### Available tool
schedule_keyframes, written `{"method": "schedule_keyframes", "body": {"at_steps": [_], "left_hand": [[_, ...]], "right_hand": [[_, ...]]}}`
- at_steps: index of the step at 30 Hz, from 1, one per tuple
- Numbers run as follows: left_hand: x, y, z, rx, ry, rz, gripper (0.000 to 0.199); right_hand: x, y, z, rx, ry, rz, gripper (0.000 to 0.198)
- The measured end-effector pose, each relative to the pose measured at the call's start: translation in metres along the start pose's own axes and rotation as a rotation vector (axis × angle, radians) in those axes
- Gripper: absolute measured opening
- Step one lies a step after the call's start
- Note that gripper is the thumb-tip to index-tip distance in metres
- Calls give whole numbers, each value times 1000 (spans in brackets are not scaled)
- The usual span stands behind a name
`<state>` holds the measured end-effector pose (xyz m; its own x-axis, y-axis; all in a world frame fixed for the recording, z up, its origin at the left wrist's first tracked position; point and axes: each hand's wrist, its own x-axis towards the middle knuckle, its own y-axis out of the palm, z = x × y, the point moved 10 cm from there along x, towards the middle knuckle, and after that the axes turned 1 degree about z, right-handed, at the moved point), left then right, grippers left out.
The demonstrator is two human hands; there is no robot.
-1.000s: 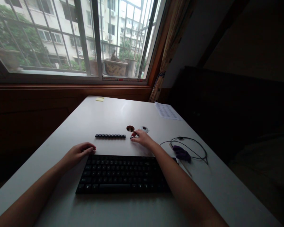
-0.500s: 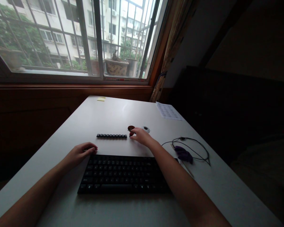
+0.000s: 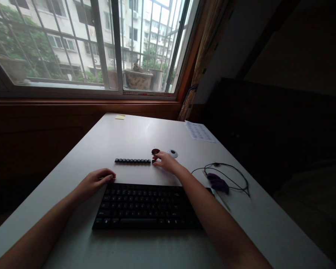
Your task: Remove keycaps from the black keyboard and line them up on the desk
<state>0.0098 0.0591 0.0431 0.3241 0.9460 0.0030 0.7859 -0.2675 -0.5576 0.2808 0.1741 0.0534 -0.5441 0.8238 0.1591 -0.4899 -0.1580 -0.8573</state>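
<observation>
A black keyboard [image 3: 140, 209] lies on the white table before me. Beyond it, several small black keycaps [image 3: 133, 161] stand in a straight row. My right hand [image 3: 165, 161] reaches over the keyboard's right side and pinches one black keycap [image 3: 153, 161] just off the row's right end. At the keyboard's far left corner rests my left hand [image 3: 100, 177], fingers curled in with the thumb close beneath them. Whatever the left fingers may hold is hidden.
Behind my right hand are a brown round hole [image 3: 155, 151] and a white ring-shaped piece [image 3: 173, 153]. To the right lie a black cable [image 3: 235, 170], a dark purple cloth [image 3: 217, 183] and a thin stick [image 3: 223, 201]. A printed sheet [image 3: 200, 131] and yellow notes [image 3: 120, 117] lie farther back.
My right hand has shifted slightly left, bringing its keycap closer to the row's right end. My left hand stays in place.
</observation>
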Motion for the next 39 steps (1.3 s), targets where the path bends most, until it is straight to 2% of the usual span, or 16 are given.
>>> {"method": "schedule_keyframes", "body": {"at_steps": [6,39], "left_hand": [[1,0,5,3,12,3,32],[1,-1,1,10,30,-14,29]], "right_hand": [[-1,-1,-5,3,11,-17,15],[2,5,-8,17,-1,-30,16]]}}
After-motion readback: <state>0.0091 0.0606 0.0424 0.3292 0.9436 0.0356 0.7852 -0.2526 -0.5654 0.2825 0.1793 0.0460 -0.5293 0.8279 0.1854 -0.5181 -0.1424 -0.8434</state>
